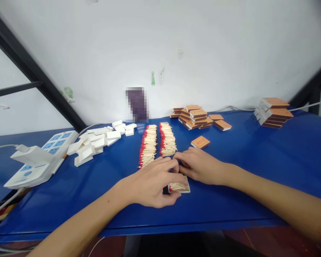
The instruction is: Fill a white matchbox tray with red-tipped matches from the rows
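A small white matchbox tray (187, 190) with red-tipped matches in it lies near the table's front. My left hand (157, 184) is closed around this tray, thumb at the near side and fingers over the top. Just beyond it, my right hand (192, 164) has its fingers curled together at the near end of the right-hand row of matches (168, 139); whether anything is between those fingertips is hidden. A second row of matches (149, 144) runs parallel on the left, partly behind my left hand. An orange matchbox (200, 142) lies just past my right hand.
White empty trays (96, 139) are heaped at the left, beside a white power strip (42, 160) with a plugged-in adapter. Orange matchboxes (196, 116) are piled by the wall (203, 53), with another stack (275, 112) at far right. Black metal bars (40, 85) stand at both sides.
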Tool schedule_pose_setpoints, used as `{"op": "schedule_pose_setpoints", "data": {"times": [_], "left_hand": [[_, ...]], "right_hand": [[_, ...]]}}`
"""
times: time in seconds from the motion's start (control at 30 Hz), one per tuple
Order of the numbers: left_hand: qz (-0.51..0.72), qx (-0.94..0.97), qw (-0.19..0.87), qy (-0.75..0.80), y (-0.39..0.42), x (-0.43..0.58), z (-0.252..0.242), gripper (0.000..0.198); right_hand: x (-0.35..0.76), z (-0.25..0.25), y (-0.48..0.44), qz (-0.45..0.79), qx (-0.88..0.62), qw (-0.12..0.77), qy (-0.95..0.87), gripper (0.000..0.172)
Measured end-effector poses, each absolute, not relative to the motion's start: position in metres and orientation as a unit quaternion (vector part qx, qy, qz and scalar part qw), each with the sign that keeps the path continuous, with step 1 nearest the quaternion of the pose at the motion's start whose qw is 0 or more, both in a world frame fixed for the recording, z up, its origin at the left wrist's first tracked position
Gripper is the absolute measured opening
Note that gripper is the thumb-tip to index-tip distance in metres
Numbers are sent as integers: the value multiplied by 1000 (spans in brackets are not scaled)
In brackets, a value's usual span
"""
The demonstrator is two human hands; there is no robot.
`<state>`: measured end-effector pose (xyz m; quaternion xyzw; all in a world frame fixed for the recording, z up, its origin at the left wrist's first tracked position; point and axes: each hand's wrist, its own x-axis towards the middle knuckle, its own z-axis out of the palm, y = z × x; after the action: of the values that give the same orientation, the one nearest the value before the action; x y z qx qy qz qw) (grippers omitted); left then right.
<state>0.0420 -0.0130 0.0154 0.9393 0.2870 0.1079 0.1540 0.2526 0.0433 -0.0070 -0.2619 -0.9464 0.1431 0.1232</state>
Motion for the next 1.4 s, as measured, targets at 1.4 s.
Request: {"op": "schedule_pose_setpoints", "data": {"times": [1.4], "left_hand": [[174, 915, -47, 360, 8, 22, 15, 30]], "right_hand": [[256, 3, 38, 105, -271, 128, -948, 14]]}}
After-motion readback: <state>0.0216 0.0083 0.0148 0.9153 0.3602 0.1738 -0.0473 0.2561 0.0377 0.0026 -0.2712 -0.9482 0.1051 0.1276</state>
